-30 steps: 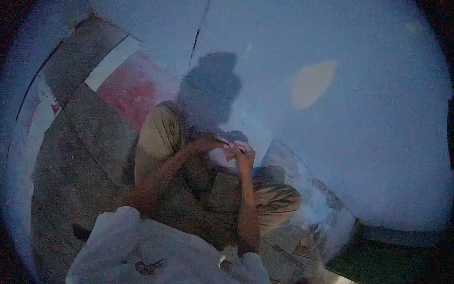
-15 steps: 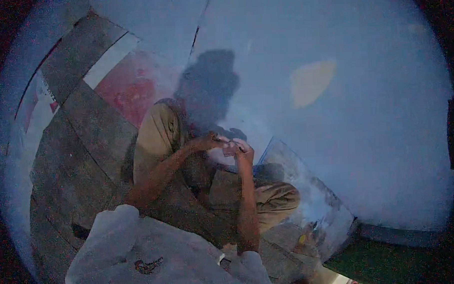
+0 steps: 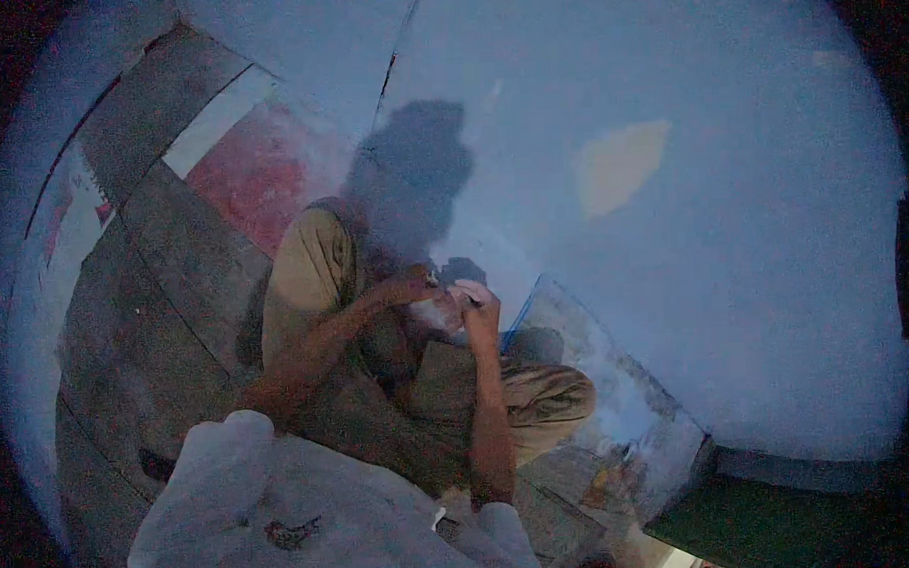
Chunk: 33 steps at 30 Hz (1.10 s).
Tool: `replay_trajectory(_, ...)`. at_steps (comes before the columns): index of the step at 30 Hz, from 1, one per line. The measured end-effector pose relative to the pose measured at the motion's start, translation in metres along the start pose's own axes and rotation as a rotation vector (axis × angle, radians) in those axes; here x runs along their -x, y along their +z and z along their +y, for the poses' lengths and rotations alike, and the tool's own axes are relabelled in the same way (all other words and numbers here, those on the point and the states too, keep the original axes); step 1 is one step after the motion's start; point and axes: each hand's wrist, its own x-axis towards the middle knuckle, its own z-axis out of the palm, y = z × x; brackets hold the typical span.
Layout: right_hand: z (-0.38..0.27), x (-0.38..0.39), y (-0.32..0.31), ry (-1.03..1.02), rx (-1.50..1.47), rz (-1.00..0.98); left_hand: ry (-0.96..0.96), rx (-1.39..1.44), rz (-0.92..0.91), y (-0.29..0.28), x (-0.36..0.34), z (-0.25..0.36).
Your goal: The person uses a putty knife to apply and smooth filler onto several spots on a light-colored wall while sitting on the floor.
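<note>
Hands (image 3: 481, 305) close together, indistinct small thing (image 3: 456, 301) between fingers (image 3: 472, 287)

We're counting two hands: one left hand (image 3: 410, 285), one right hand (image 3: 478, 301). Also two forearms (image 3: 493, 423), two bent knees (image 3: 308, 254), one pale shirt (image 3: 333, 534), one red patch (image 3: 251, 181), one yellowish patch (image 3: 624, 166). Anything between the hands is coming through too blurred to count.

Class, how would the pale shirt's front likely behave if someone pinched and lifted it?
The pale shirt would probably flop, since its front hangs in soft curves. It likely wouldn't come away freely, because the right forearm emerges from its sleeve. Draped like this, it seems unlikely to roll.
</note>
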Motion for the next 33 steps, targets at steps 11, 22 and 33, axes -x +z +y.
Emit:
replay_trajectory(11,-0.005,0.005,-0.016,0.131,0.012,0.219,0.083,-0.482,-0.303,-0.009,0.000,0.076)
replay_trajectory(22,0.018,0.004,0.002,0.068,-0.048,0.238,0.023,-0.424,-0.211,-0.009,0.008,0.051)
replay_trajectory(33,0.019,0.002,0.035,-0.060,0.074,0.281,0.103,0.187,-0.029,0.001,0.003,-0.034)
